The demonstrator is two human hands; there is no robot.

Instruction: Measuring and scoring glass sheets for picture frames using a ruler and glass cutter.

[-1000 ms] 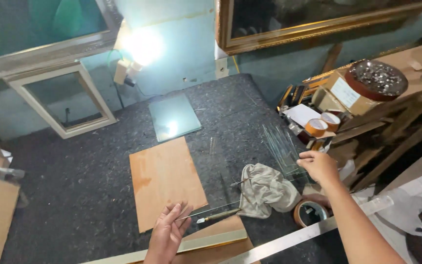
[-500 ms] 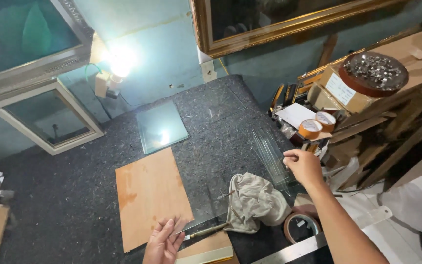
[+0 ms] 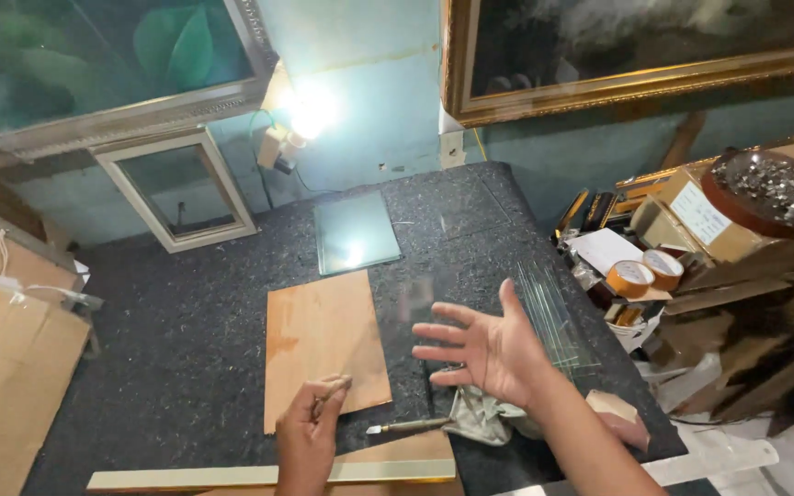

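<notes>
A: Left hand?

B: Low on the dark, speckled counter, at the near edge of the thin wooden board. Its fingers curl so the tips press on the board's lower edge. A loose grip, nothing clasped inside it as far as I can tell.

A: Right hand?

B: Raised above the counter, palm turned left, fingers spread wide. Fully open and holding nothing.

A: What lies under it?

B: A crumpled grey cloth, just below the wrist. A slim tool with a pale tip pokes out from the cloth toward the left hand. It may be a glass cutter; the view is too small to be sure.

A: The glass?

B: A stack of clear panes leans just right of the open hand, near the counter's right edge. A separate greenish sheet lies flat farther back, catching the lamp's glare.

A: Anything else?

B: A pale wooden strip runs along the near edge. A small empty frame leans on the wall. Two rolls of brown tape sit on the cluttered shelf to the right.
</notes>
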